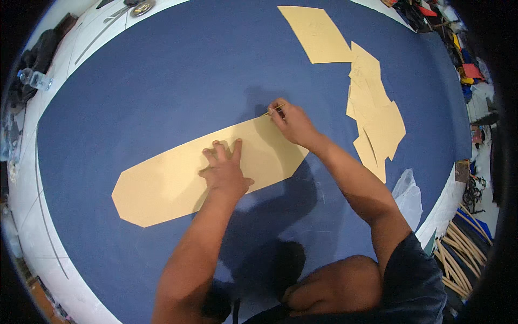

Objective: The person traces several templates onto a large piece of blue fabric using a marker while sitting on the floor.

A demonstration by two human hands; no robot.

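A long tan card pattern piece (162,186) with cut-off corners lies slantwise on dark blue fabric (178,81). My left hand (224,170) presses flat on the middle of it, fingers spread. At its upper right edge, my right hand (291,121) pinches a thin, pencil-like stick (278,108). The stick's lower end meets the card's edge, close to the fabric. The card's right end is partly covered by my right hand and its shadow.
Several tan card pieces (377,108) lie overlapping on the right, below another single tan card (318,35). A clear plastic bag (408,197) rests near the fabric's right edge. Beyond are wooden sticks (458,259), and a plastic bottle (35,79) at the left.
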